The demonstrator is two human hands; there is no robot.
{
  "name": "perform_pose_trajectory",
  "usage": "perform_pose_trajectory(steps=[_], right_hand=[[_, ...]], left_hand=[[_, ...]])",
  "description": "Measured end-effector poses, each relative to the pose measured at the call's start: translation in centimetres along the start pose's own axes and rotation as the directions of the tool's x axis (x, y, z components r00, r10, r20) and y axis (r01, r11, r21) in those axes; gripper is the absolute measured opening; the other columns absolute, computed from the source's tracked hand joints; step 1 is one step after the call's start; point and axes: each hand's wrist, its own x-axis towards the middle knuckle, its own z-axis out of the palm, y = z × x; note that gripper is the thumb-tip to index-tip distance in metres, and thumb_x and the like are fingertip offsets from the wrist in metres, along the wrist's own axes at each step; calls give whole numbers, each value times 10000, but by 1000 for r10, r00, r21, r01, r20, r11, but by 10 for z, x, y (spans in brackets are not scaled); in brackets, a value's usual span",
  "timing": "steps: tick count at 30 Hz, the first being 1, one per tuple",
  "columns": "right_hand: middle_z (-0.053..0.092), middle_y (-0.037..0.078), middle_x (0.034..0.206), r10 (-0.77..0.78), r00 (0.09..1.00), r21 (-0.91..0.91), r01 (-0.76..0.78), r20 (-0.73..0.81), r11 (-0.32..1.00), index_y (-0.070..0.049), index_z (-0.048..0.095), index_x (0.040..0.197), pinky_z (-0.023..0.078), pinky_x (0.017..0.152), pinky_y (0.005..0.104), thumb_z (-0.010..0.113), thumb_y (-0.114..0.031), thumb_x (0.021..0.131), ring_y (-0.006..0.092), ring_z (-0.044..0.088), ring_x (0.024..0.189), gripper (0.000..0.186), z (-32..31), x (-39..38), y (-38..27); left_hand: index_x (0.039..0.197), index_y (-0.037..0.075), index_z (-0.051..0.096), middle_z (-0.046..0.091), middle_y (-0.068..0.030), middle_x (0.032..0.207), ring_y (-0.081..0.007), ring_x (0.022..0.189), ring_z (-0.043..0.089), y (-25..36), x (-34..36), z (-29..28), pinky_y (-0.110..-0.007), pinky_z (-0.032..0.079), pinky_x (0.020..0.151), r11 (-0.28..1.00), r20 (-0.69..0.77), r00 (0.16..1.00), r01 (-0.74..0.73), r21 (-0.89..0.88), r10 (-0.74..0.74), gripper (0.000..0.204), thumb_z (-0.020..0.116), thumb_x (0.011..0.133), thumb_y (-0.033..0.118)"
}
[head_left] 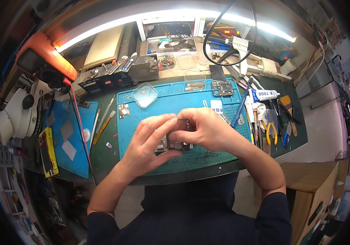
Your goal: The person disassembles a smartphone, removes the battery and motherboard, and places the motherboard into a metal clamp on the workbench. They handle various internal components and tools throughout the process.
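An opened phone point(179, 146) with dark circuit parts and a silvery section is between my hands, over the front middle of the blue work mat point(140, 122). Its left side is gripped by my left hand point(146, 136), the fingers curled over the far edge and the thumb at the near edge. My right hand point(205, 128) closes on the phone's right part, thumb laid across its face. Fingers cover much of the phone. Behind it on the mat lie a clear square dish point(145, 94), a small board piece point(124, 110) and a dark circuit board point(223, 87).
At left are an orange multimeter point(46, 61) with a hanging red lead, a second blue mat point(62, 139), a yellow-framed case point(48, 153) and slim knives point(103, 128). At right lie a white-and-blue tube point(265, 95), yellow-handled pliers point(271, 134) and blue tweezers point(241, 107). A black cable loop hangs above.
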Motion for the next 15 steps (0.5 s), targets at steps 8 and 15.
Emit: perform_pose_trajectory(steps=[8, 15], right_hand=[[746, 66, 869, 21, 991, 191, 4, -129, 982, -12, 678, 1168, 559, 705, 292, 753, -160, 954, 130, 700, 789, 271, 6, -10, 21], [720, 82, 872, -250, 784, -287, 95, -569, 953, -29, 735, 1099, 489, 581, 287, 737, -149, 949, 154, 635, 667, 192, 2, -46, 57]], left_hand=[[1389, 8, 577, 652, -140, 1312, -321, 1182, 634, 2, 5, 1, -456, 497, 1028, 993, 28, 998, -58, 104, 55, 795, 899, 728, 309], [1387, 2, 563, 681, -150, 1243, -328, 1125, 666, -2, -4, 4, -447, 517, 994, 986, 92, 992, 78, 145, -92, 799, 890, 749, 354]])
